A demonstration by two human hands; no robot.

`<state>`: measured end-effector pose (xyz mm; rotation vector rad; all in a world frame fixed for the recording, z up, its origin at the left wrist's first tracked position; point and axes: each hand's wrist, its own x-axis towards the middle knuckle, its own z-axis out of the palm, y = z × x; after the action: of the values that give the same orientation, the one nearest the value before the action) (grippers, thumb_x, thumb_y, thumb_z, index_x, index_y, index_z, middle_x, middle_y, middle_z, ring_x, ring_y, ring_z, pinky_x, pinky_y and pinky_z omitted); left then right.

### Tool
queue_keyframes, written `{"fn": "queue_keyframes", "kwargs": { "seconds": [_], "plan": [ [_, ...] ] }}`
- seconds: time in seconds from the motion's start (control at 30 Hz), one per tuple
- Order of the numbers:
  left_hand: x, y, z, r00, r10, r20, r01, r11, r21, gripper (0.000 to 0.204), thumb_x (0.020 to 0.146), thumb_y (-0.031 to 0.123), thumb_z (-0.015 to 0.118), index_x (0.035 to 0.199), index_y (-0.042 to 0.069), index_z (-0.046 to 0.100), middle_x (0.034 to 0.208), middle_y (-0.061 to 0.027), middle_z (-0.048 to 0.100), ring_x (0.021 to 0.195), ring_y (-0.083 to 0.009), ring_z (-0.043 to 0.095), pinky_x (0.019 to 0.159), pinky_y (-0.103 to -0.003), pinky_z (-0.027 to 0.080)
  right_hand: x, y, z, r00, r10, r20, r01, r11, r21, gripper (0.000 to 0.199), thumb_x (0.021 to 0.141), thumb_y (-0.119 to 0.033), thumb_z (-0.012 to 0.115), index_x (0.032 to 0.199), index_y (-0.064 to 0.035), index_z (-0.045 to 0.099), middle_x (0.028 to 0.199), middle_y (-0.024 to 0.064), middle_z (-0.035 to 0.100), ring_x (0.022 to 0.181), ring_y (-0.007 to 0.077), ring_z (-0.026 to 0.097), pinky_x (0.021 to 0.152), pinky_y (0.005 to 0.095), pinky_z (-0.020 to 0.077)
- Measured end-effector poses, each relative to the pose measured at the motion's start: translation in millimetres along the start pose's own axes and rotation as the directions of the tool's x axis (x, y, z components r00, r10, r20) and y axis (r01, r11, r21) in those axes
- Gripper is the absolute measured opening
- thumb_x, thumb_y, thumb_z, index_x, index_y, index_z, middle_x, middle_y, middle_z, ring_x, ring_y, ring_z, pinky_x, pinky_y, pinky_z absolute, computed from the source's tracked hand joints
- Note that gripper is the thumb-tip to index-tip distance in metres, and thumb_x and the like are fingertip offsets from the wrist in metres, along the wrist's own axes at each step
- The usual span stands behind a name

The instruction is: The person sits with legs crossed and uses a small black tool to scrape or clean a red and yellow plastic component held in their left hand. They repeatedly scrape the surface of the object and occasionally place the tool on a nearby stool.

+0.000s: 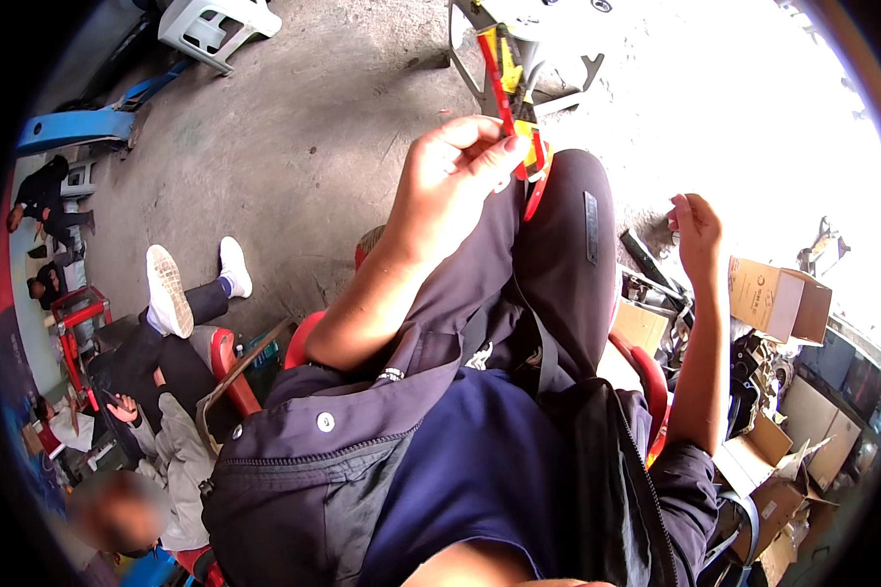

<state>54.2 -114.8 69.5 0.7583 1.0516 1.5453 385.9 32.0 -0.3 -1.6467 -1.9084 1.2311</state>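
Observation:
My left hand (460,181) is raised above my lap, thumb and fingers pinched together. Between them is a long, thin red, yellow and black thing (515,98). Its upper end points away from me, and a red strip hangs below the fingertips; the exact kind cannot be made out. Out to the right, beside my knee, my right hand (699,235) is held apart from the other, its fingers curled closed. Whatever is in it, if anything, is hidden or too small to name.
I sit on a red chair (653,377). At my left sits another person (181,470). Opened cardboard boxes (765,296) and machine parts lie at my right. Ahead stands a metal-legged stand (475,59); a white plastic stool (215,29) and a blue metal arm (78,130) are far left.

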Motion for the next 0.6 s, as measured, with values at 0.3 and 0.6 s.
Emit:
{"fn": "queue_keyframes", "kwargs": {
  "seconds": [0.3,0.6],
  "plan": [
    [-10,2,11,0.998,0.061,-0.010,-0.060,0.993,0.098,0.020,0.102,0.016,0.051,0.100,-0.003,0.059,0.084,-0.0055,0.063,0.073,-0.0100,0.061,0.065,-0.024,0.051,-13,-128,76,0.852,-0.523,0.013,0.498,0.819,0.283,0.016,0.096,-0.005,0.053,0.104,0.0014,0.065,0.100,0.0088,0.066,0.093,0.0151,0.063,0.084,0.0282,0.0509],
    [15,-26,-23,0.995,0.060,-0.082,-0.050,0.991,0.121,0.021,0.100,0.017,0.056,0.100,-0.003,0.062,0.089,-0.0083,0.066,0.073,-0.0120,0.061,0.069,-0.025,0.052,45,-93,107,0.946,-0.320,-0.058,0.321,0.892,0.318,0.029,0.092,-0.008,0.058,0.119,0.0005,0.060,0.100,0.0109,0.065,0.087,0.0142,0.061,0.075,0.0278,0.0506]
  ]
}}
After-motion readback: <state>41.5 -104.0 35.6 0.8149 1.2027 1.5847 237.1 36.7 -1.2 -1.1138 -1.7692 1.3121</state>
